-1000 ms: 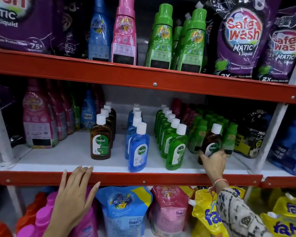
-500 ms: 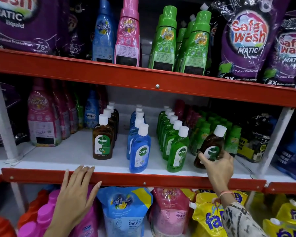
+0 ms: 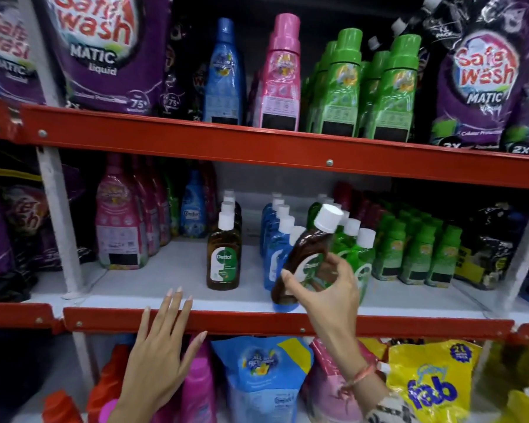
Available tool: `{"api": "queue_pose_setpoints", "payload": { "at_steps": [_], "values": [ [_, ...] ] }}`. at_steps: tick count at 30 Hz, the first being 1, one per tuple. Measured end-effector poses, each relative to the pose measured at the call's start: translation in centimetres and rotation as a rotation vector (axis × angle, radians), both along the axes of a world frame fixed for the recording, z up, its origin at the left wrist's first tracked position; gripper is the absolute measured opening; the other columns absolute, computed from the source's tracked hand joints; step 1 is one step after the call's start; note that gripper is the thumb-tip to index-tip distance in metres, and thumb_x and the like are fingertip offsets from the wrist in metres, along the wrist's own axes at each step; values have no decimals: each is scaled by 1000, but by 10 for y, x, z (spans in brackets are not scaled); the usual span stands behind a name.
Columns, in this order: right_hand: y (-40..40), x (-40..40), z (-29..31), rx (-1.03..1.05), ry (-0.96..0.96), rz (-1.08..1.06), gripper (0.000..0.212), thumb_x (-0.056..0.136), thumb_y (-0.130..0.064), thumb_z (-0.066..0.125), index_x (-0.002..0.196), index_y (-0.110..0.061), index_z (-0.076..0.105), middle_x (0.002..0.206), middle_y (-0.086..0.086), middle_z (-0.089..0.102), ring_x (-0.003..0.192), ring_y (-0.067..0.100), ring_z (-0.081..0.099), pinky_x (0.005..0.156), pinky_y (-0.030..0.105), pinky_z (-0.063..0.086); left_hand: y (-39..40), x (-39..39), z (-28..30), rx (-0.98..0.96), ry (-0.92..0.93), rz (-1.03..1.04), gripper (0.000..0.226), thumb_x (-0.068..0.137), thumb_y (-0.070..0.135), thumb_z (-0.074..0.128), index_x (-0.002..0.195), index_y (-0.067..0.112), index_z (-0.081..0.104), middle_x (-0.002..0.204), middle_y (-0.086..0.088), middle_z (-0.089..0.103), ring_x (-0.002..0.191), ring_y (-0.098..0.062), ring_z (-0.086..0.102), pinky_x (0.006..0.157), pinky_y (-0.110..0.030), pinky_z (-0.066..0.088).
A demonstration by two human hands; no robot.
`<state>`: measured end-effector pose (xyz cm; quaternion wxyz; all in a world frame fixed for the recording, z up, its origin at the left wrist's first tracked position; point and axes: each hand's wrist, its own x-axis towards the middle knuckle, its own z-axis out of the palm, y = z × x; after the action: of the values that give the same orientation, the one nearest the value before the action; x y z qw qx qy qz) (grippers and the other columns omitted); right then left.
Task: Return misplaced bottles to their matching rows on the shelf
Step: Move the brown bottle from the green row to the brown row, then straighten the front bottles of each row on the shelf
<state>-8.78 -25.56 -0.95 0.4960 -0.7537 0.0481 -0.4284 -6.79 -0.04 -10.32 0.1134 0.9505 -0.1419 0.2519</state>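
Observation:
My right hand [image 3: 324, 288] grips a brown Dettol bottle [image 3: 309, 248] with a white cap, tilted to the right and held in the air in front of the blue row [image 3: 275, 230] and the green row [image 3: 358, 248] on the middle shelf. A row of matching brown Dettol bottles [image 3: 224, 254] stands to the left of the blue row. My left hand [image 3: 162, 349] rests flat with fingers apart on the red front rail of the middle shelf [image 3: 226, 322], below and left of the brown row.
Small green bottles [image 3: 419, 248] and dark pouches [image 3: 489, 245] fill the shelf's right part; pink and blue softener bottles [image 3: 122, 221] stand at its left. Tall bottles and purple pouches [image 3: 477, 74] sit above. Refill pouches [image 3: 263, 377] lie below.
My right hand has lifted the brown bottle out from beside the small green bottles and carried it left, in front of the blue and green rows. My left hand stays on the rail.

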Motion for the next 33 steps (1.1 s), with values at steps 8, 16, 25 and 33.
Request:
{"api": "queue_pose_setpoints", "payload": {
  "at_steps": [8, 16, 25, 33],
  "values": [
    [50, 37, -11, 35, 99, 146, 79, 51, -51, 87, 117, -22, 53, 111, -3, 61, 96, 8, 65, 88, 34, 58, -14, 1, 4, 17, 59, -53, 78, 94, 63, 12, 144, 10, 39, 151, -9, 42, 140, -28, 37, 116, -35, 6],
    [71, 68, -28, -112, 281, 1, 83, 56, -53, 85, 121, -10, 56, 115, 6, 59, 113, 25, 59, 95, 39, 49, -6, -2, 6, -32, 61, -89, 78, 91, 65, 12, 147, 14, 33, 154, -5, 36, 144, -22, 29, 118, -35, 4],
    [130, 66, -31, -191, 290, 34, 82, 59, -64, 80, 115, -11, 54, 108, 1, 53, 108, 23, 56, 88, 32, 45, 46, 1, 18, -171, 139, -87, 76, 85, 71, -4, 149, 30, -3, 162, 14, 3, 147, 2, -8, 121, -39, -14],
    [147, 47, -33, -107, 456, 291, 72, 84, -75, 29, 107, -16, 64, 94, 12, 74, 92, 25, 67, 89, 40, 50, 55, 6, 52, -681, 481, -321, 98, 65, 88, -8, 147, 37, 7, 157, 8, 23, 142, 5, 9, 118, -37, -21]
  ]
}}
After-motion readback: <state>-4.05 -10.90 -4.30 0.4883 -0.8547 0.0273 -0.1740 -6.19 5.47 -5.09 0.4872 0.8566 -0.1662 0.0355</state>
